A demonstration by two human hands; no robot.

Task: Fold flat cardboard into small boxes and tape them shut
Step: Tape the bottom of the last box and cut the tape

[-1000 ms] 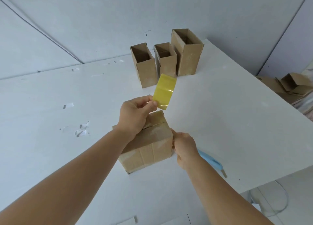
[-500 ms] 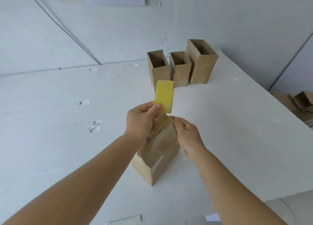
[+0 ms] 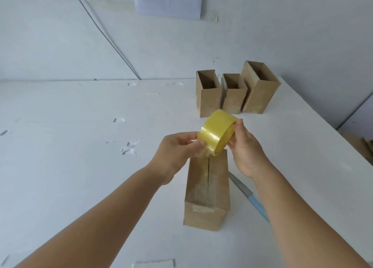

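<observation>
Both hands hold the yellow tape roll [image 3: 219, 133] at frame centre: the left hand [image 3: 177, 148] pinches its near edge, probably the loose end, and the right hand [image 3: 245, 146] has its fingers curled round the far side. Directly below lies the closed box [image 3: 207, 187], seam up. Best to draw the strip straight along that seam, keeping it taut and centred before pressing down.

Both bare arms reach forward, left hand [image 3: 177, 148] and right hand [image 3: 245, 146] raised close together, fingers curled in a pinch.
</observation>
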